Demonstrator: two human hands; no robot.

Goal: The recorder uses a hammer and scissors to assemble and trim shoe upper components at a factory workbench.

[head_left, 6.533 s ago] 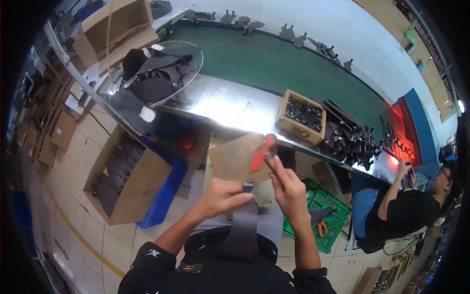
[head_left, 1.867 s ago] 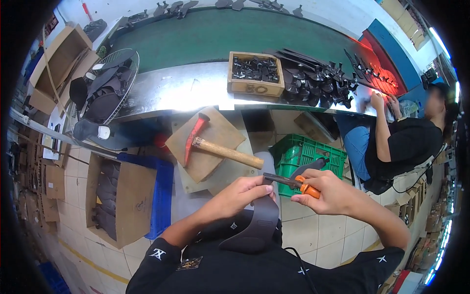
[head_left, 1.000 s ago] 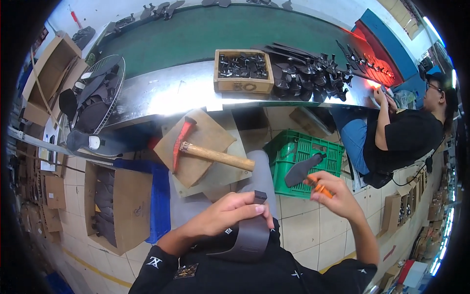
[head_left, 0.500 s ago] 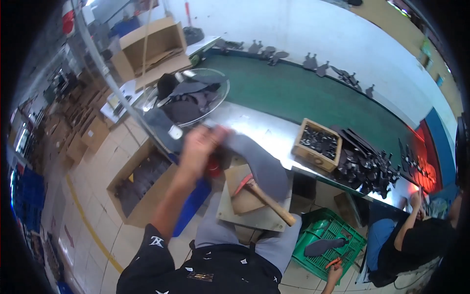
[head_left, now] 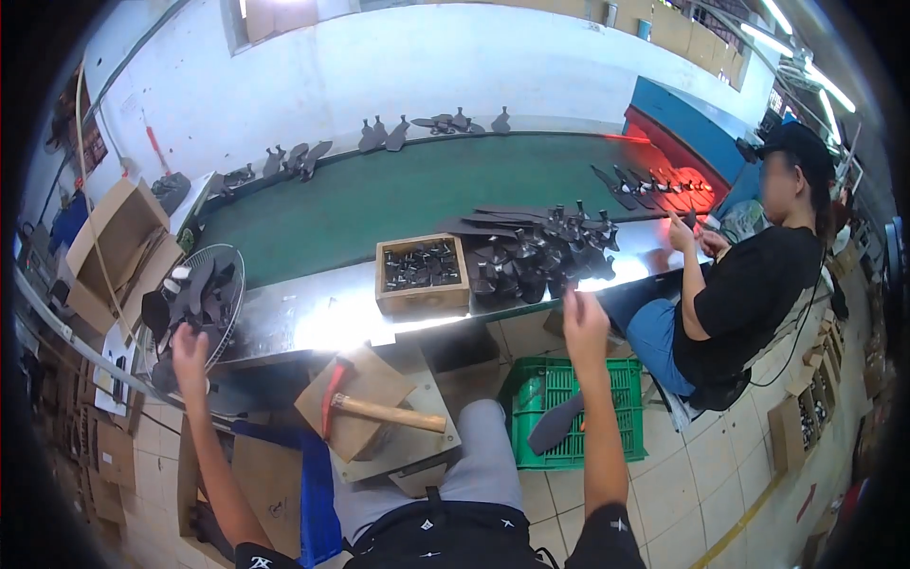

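Observation:
My left hand point(head_left: 191, 358) is at the near edge of a round wire basket point(head_left: 239, 313) on the left, beside dark sole-shaped pieces point(head_left: 201, 289). Its fingers are curled; anything in them is hidden. My right hand point(head_left: 586, 327) is raised at the near edge of a heap of dark pieces point(head_left: 540, 256) with shiny knobs. Those fingers are bent together too, and I cannot make out what they hold. Between my arms, a hammer point(head_left: 389, 412) with a red head and wooden handle lies on a brown board point(head_left: 313, 394) over a pale block point(head_left: 428, 384) at my lap.
A wooden box point(head_left: 422, 302) of small metal parts stands on the shiny table edge. Behind it runs a green belt point(head_left: 379, 204) toward a red-lit opening. A green crate point(head_left: 531, 379) holds a dark paddle-shaped piece. A co-worker point(head_left: 758, 275) sits at right; cartons stand at left.
The view has turned right. The dark sole-shaped piece has left my lap, and my left hand is now at the wire basket. My right hand has risen from the crate, without the orange-handled tool showing.

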